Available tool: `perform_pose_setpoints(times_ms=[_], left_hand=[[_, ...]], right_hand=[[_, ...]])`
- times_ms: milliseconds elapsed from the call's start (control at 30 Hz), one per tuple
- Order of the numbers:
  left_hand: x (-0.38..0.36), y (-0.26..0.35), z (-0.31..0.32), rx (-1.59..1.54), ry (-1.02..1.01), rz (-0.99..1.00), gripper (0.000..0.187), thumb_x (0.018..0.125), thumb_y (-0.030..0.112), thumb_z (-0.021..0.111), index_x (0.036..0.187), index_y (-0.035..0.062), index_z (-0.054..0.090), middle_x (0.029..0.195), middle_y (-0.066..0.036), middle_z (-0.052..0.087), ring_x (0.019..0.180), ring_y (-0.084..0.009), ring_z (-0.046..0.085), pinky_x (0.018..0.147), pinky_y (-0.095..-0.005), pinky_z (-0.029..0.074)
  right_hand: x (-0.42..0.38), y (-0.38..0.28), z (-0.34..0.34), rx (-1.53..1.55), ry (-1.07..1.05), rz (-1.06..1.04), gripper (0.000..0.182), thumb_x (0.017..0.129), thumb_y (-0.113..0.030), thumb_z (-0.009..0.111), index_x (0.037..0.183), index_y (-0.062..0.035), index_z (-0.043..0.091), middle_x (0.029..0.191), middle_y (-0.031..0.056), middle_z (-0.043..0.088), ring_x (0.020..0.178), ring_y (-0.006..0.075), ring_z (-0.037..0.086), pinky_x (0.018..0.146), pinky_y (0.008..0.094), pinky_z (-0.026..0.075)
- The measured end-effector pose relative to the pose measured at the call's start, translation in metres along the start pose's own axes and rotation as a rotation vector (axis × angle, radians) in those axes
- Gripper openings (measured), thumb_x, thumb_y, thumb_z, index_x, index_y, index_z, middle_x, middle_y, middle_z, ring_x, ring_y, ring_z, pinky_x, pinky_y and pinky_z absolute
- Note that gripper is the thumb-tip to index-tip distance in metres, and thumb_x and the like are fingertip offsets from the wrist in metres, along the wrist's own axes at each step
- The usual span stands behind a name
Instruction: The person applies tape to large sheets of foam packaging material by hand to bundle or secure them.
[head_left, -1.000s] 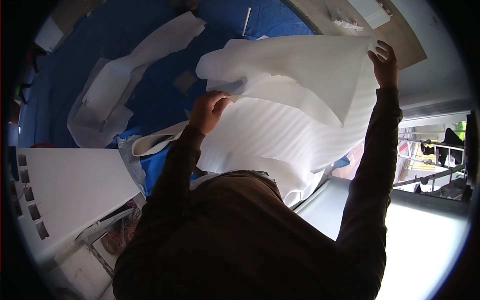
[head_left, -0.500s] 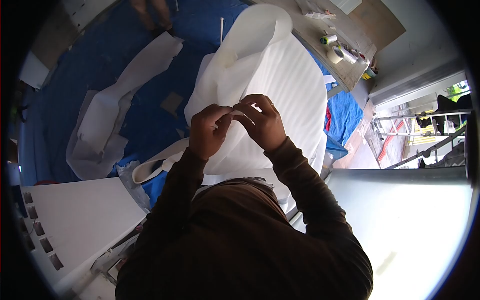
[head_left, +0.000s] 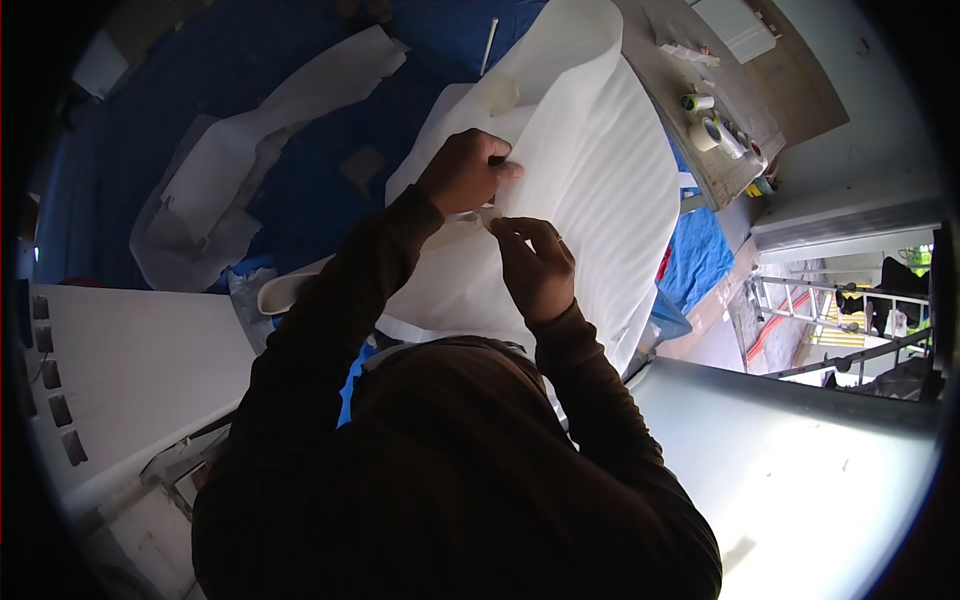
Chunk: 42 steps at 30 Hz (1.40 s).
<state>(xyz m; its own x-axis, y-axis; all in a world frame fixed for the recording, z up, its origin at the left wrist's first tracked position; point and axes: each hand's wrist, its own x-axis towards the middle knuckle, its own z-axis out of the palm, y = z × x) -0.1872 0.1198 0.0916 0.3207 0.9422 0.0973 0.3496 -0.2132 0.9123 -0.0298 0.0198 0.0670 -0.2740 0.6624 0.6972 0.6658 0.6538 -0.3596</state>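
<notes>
A large white foam sheet (head_left: 590, 190), thin and faintly ribbed, lies curled and draped in front of me, its far end rolled into a loop. My left hand (head_left: 468, 172) is closed over the sheet's near fold, thumb and fingers pressed together; what is between them is hidden. Just below and to the right, my right hand (head_left: 538, 265) pinches with thumb and forefinger at a small whitish strip (head_left: 488, 214), too small to tell exactly what it is. The two hands are slightly apart.
Another white sheet piece (head_left: 215, 170) lies on the blue tarp (head_left: 310, 110) at left. Tape rolls (head_left: 704, 134) sit on a wooden bench (head_left: 655, 50) at upper right. A white panel (head_left: 140, 370) stands lower left. Beyond the opening at right is a ladder (head_left: 830, 300).
My left hand has moved up and forward along the sheet, away from my right hand. Before, both hands met over a small whitish piece. The camera view has shifted.
</notes>
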Motion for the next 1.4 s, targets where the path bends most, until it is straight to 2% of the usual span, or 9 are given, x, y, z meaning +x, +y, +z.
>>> perform_pose_setpoints(times_ms=[467, 567, 633, 667, 767, 833, 1167, 1267, 1400], left_hand=[[0.001, -0.013, 0.007, 0.155, 0.139, 0.099, 0.034, 0.093, 0.028, 0.068, 0.078, -0.001, 0.058, 0.059, -0.015, 0.055, 0.053, -0.0286, 0.053, 0.058, -0.0408, 0.044], [-0.027, -0.013, 0.008, -0.451, 0.086, -0.071, 0.024, 0.092, 0.024, 0.07, 0.096, 0.0016, 0.063, 0.074, -0.012, 0.063, 0.062, -0.0252, 0.058, 0.063, -0.0391, 0.048], [-0.065, -0.007, 0.008, 0.13, 0.594, 0.433, 0.029, 0.089, 0.022, 0.074, 0.109, 0.0033, 0.062, 0.093, -0.011, 0.065, 0.076, -0.0242, 0.062, 0.068, -0.0381, 0.051], [-0.087, -0.003, 0.007, 0.324, 0.624, 0.461, 0.034, 0.086, 0.022, 0.079, 0.107, 0.0028, 0.06, 0.1, -0.008, 0.06, 0.085, -0.0181, 0.058, 0.068, -0.0321, 0.049], [-0.108, 0.003, 0.037, 0.261, 0.457, 0.265, 0.046, 0.08, 0.027, 0.084, 0.106, 0.0023, 0.055, 0.099, -0.014, 0.057, 0.09, -0.0285, 0.061, 0.074, -0.0398, 0.052], [-0.102, -0.011, 0.049, 0.116, 0.454, 0.146, 0.058, 0.076, 0.033, 0.088, 0.111, 0.003, 0.052, 0.105, -0.015, 0.056, 0.088, -0.0286, 0.061, 0.074, -0.04, 0.054], [-0.127, -0.042, 0.014, -0.384, 0.503, 0.06, 0.011, 0.096, 0.009, 0.064, 0.101, -0.0003, 0.06, 0.101, -0.014, 0.06, 0.085, -0.0272, 0.063, 0.074, -0.0362, 0.053], [-0.137, -0.043, 0.0, -0.354, 0.473, -0.017, 0.013, 0.098, 0.012, 0.06, 0.101, -0.0011, 0.061, 0.098, -0.014, 0.06, 0.085, -0.0271, 0.062, 0.073, -0.0375, 0.05], [-0.142, -0.047, -0.002, -0.228, 0.541, 0.071, 0.014, 0.097, 0.011, 0.058, 0.093, -0.0023, 0.06, 0.093, -0.016, 0.058, 0.081, -0.0294, 0.06, 0.071, -0.04, 0.047]], right_hand=[[-0.001, -0.002, -0.004, 0.183, -0.006, 0.068, 0.021, 0.081, 0.003, 0.074, 0.099, -0.0074, 0.074, 0.092, 0.0067, 0.069, 0.078, 0.0231, 0.069, 0.068, 0.0328, 0.058], [0.039, 0.017, -0.023, 0.323, -0.01, 0.292, 0.01, 0.086, 0.0, 0.072, 0.095, -0.0028, 0.072, 0.088, 0.0116, 0.071, 0.075, 0.0255, 0.072, 0.067, 0.0331, 0.058], [0.057, 0.029, -0.033, 0.417, -0.072, 0.434, 0.006, 0.089, -0.003, 0.071, 0.094, 0.0002, 0.07, 0.084, 0.013, 0.073, 0.075, 0.0234, 0.073, 0.068, 0.0314, 0.057], [0.063, 0.031, -0.034, 0.465, -0.114, 0.503, 0.007, 0.09, -0.005, 0.07, 0.093, 0.0016, 0.069, 0.083, 0.0135, 0.074, 0.075, 0.0218, 0.074, 0.069, 0.0304, 0.057], [0.066, 0.019, -0.02, 0.484, -0.201, 0.514, 0.011, 0.09, -0.007, 0.07, 0.094, 0.003, 0.069, 0.082, 0.0128, 0.074, 0.073, 0.0177, 0.073, 0.069, 0.0276, 0.057], [0.068, -0.003, -0.01, 0.53, -0.34, 0.481, 0.012, 0.088, -0.006, 0.071, 0.095, 0.0031, 0.07, 0.082, 0.012, 0.075, 0.071, 0.0162, 0.072, 0.066, 0.0264, 0.056], [0.097, 0.001, 0.02, 0.902, -0.871, 0.274, 0.033, 0.088, 0.006, 0.064, 0.12, -0.0005, 0.066, 0.112, 0.0144, 0.072, 0.1, 0.0219, 0.071, 0.088, 0.0322, 0.056], [0.099, -0.019, 0.027, 0.17, -0.667, -0.327, 0.052, 0.077, -0.008, 0.08, 0.126, -0.0079, 0.064, 0.136, 0.0111, 0.055, 0.099, 0.0284, 0.064, 0.084, 0.0364, 0.056], [0.086, -0.004, 0.051, 0.162, -0.618, -0.387, 0.042, 0.073, -0.013, 0.085, 0.11, -0.0062, 0.067, 0.113, 0.0109, 0.065, 0.094, 0.031, 0.064, 0.082, 0.0405, 0.056]])
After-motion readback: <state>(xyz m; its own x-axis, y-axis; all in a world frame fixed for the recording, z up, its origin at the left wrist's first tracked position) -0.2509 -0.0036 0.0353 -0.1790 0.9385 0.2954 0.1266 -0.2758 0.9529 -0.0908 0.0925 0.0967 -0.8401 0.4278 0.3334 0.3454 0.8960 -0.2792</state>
